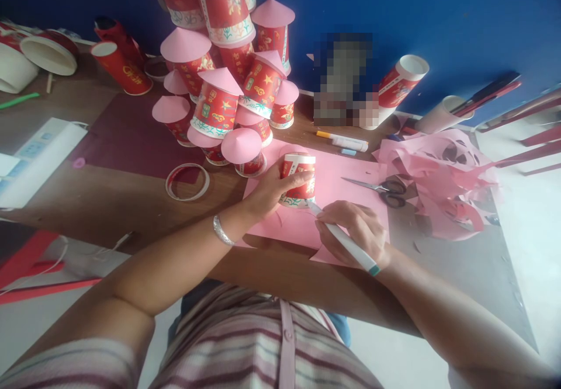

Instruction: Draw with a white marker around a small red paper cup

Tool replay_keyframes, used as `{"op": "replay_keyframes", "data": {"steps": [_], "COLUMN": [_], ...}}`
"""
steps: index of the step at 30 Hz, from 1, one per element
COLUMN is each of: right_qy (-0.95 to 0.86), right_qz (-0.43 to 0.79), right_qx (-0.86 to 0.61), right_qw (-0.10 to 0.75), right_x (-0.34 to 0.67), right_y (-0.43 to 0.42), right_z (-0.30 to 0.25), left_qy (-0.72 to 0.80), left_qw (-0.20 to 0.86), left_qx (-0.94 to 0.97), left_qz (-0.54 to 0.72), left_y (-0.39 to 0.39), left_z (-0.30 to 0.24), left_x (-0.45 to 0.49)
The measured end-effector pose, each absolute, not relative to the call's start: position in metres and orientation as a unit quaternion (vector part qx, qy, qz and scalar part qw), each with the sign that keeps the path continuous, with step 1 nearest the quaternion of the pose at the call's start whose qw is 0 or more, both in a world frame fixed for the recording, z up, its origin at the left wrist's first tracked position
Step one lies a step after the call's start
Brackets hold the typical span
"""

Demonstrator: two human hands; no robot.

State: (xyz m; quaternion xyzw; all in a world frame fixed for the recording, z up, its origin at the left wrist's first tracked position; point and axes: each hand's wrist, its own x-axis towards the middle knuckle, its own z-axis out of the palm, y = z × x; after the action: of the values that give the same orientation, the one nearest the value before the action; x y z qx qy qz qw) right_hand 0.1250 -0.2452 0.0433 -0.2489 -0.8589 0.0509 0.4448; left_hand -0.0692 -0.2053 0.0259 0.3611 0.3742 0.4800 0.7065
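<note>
My left hand (274,187) is wrapped round a red patterned paper cup (298,181), which it holds on a sheet of pink paper (335,173). A white marker (348,242) with a green end sits in my right hand (355,225). Its tip meets the paper at the foot of the cup, on the right side. Parts of curved lines show on the sheet near the cup. To the right of the cup lie scissors (381,187) with black handles, their blades pointing left.
Red cups with pink cone roofs (217,100) are stacked behind my left hand. A tape roll (187,181) lies left of the sheet. Cut pink scraps (442,167) pile up at the right. An orange and white marker (344,141) rests behind the sheet, near a tall red cup (397,88).
</note>
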Motion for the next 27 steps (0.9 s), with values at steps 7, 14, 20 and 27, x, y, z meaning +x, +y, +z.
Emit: {"op": "replay_keyframes", "data": {"steps": [7, 14, 20, 27], "right_qy": [-0.865, -0.863, -0.852, -0.850], "right_qz": [0.047, 0.051, 0.060, 0.053], "right_qx": [-0.247, -0.246, -0.272, -0.280], "right_qw": [0.435, 0.439, 0.443, 0.444], "right_x": [0.1245, 0.1243, 0.1254, 0.1244], "right_y": [-0.2445, -0.2443, -0.2453, -0.2458], "right_z": [0.0439, 0.0428, 0.0413, 0.0433], "left_qy": [0.368, 0.371, 0.367, 0.372], "left_qw": [0.708, 0.706, 0.705, 0.708], "left_qx": [0.367, 0.375, 0.381, 0.371], "left_qz": [0.478, 0.473, 0.472, 0.472], "left_y": [-0.2051, -0.2049, -0.2051, -0.2045], "left_z": [0.0239, 0.0233, 0.0230, 0.0202], "left_x": [-0.0696, -0.0706, -0.0705, -0.0711]}}
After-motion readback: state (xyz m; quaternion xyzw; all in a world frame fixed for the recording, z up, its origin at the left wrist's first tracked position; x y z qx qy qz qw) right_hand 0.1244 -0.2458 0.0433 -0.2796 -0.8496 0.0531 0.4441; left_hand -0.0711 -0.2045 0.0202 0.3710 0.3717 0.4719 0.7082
